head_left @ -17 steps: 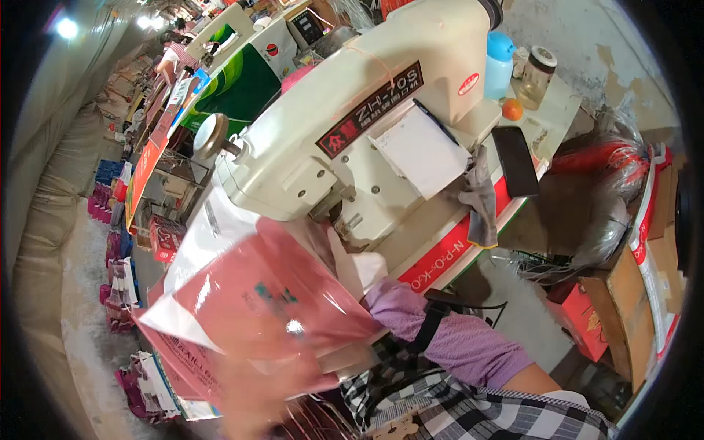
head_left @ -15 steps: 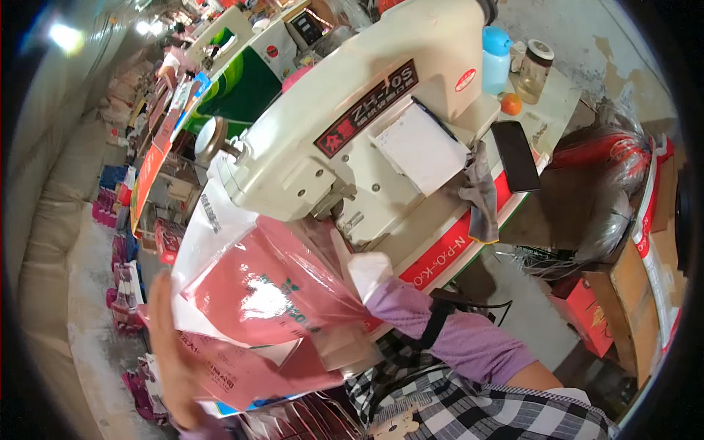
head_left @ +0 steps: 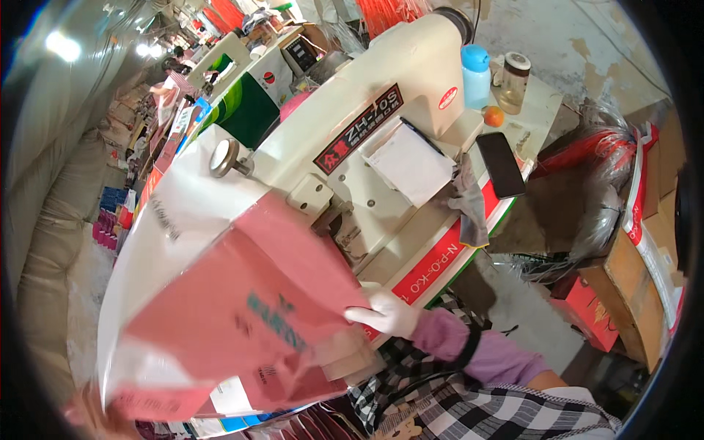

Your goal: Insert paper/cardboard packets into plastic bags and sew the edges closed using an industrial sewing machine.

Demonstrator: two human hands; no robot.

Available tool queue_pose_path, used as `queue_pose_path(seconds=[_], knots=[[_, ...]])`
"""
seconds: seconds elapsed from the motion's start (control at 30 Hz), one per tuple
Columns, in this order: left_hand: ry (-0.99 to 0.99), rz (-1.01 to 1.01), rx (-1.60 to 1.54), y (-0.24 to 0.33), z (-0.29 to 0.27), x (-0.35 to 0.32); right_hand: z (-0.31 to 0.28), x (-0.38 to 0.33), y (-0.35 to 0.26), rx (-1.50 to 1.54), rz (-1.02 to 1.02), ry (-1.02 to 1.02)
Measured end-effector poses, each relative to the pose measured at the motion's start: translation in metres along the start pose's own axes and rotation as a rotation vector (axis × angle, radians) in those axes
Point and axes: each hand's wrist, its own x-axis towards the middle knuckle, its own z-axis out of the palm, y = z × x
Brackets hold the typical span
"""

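A large pink paper bag (head_left: 242,308) with a white side panel fills the lower left, tilted across the front of a big cream sewing machine (head_left: 381,125). My right hand (head_left: 389,312), in a white glove with a purple sleeve, grips the bag's right edge. My left hand (head_left: 92,414) shows only as a blur at the bottom left corner, under the bag's lower end; its grip is hidden.
On the machine table stand a blue bottle (head_left: 475,77), a glass jar (head_left: 513,81), a small orange fruit (head_left: 493,116) and a black phone (head_left: 501,164). A grey rag (head_left: 466,202) hangs off the edge. Cardboard boxes (head_left: 638,264) and plastic wrap lie right; more machines recede upper left.
The pink bag has swung up and closer, now covering much more of the view. My left hand has dropped to the bottom left corner. My right hand stays at the bag's edge.
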Motion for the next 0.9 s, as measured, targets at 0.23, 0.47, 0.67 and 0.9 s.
queue_pose_path(seconds=[0.23, 0.47, 0.67, 0.9], knots=[[-0.964, -0.596, -0.291, 0.108, -0.091, -0.217, -0.024, 0.006, 0.021, -0.303, 0.149, -0.261], [-0.856, -0.498, -0.486, 0.191, 0.081, -0.217, 0.001, -0.045, 0.002, -0.244, 0.239, -0.194], [-0.895, -0.515, -0.316, 0.163, 0.231, -0.191, 0.089, 0.067, 0.011, -1.049, 0.007, -0.693], [-0.304, -1.274, -0.694, 0.133, 0.141, -0.366, 0.185, 0.027, -0.066, -0.231, -0.301, -0.744]])
